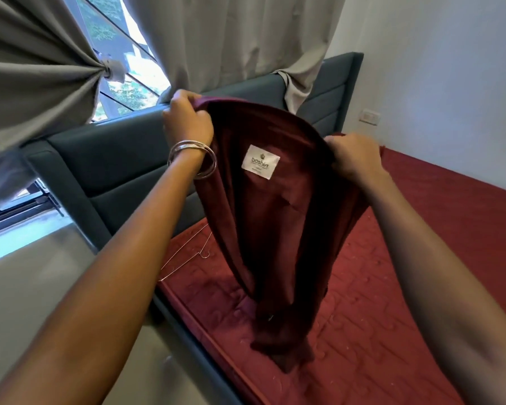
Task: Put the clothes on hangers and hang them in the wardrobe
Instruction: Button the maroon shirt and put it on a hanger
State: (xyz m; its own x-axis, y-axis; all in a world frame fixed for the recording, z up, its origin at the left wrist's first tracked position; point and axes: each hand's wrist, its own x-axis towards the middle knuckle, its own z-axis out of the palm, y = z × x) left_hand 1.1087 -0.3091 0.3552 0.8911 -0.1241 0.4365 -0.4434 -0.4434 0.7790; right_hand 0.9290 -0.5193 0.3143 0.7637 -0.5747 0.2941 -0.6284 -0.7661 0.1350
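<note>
Gripping the collar edge of a dark maroon cloth shirt at either side, both hands are curled tight round the fabric and the garment is held up spread open above the bed. The left hand is closed on the upper left part of the collar, with several thin silver metal bangles worn at its wrist; the right hand is clenched on the opposite edge, a little lower. Between the two grips the inside of the shirt is turned toward the camera, and a small white sewn-in label with printed lettering is seen just below the collar. The body of the shirt hangs down in long folds, and its lower end is rested in a crumpled heap on the red quilted mattress. Just beside the hanging cloth, on the left part of the mattress near its edge, thin silver wire hangers are laid flat; how many there are cannot be told, and part of them is hidden behind the shirt. The mattress is set in a dark blue-grey upholstered bed frame, whose padded headboard runs behind the hands. Grey fabric curtains are gathered and tied back over a window beyond the headboard. A white painted wall with a white wall switch is seen at the right.
</note>
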